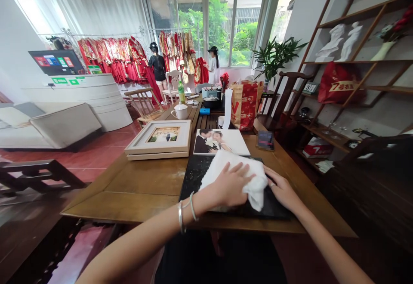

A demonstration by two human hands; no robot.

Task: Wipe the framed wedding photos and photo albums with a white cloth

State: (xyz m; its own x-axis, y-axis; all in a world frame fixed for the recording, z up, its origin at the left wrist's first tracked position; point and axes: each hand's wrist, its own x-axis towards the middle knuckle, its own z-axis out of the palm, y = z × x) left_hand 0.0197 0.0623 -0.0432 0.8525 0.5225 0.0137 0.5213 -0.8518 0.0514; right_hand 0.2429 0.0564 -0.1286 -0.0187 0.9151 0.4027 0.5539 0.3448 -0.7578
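A white towel (222,160) lies bunched on a flat black board (196,174) at the table's near side. My left hand (232,183), with silver bangles on its wrist, is pressed flat on the towel with its fingers spread. Beside the towel, my right hand (282,188) rests on the board's right edge, fingers stretched out; a ring shows on one finger. Part of the board is hidden by the towel and my arm. Touching or just beyond its far edge lies a wedding photo print (237,140).
Stacked picture frames (158,142) lie left of the print. Behind are a white lidded cup (180,111), a blue box (204,111) and a patterned paper bag (245,105). A small dark device (265,140) sits on the right. Two people stand near racks of red garments.
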